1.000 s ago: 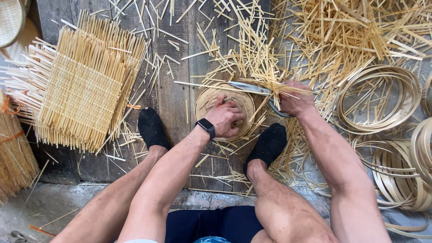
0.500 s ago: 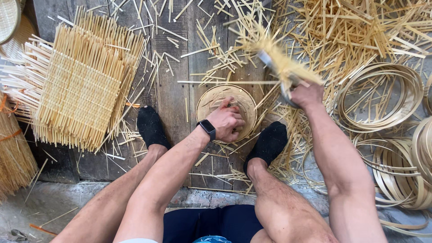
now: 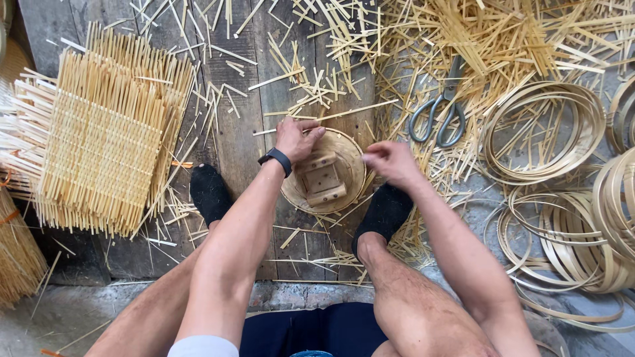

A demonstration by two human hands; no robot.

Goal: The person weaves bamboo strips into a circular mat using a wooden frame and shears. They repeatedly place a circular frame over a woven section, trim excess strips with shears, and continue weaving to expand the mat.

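A small round woven bamboo tray (image 3: 344,149) lies on the dark plank floor between my two feet in black socks, with a wooden block form (image 3: 321,178) sitting inside it. My left hand (image 3: 296,139), with a black watch at the wrist, grips the tray's far-left rim. My right hand (image 3: 391,162) hovers at the tray's right edge with fingers curled and nothing visible in it. Grey-handled scissors (image 3: 440,109) lie on the bamboo scraps beyond my right hand.
A stack of square woven bamboo mats (image 3: 99,142) lies at left. Bamboo hoops (image 3: 542,132) and more rings (image 3: 595,231) lie at right. Loose bamboo strips (image 3: 476,39) cover the floor at the back. A bundle of thin sticks (image 3: 16,254) is at far left.
My right hand swung the scissors and trimmed strips away, then let go; the scissors now lie on the floor. The strip fringe is gone and the wooden form shows in the tray.
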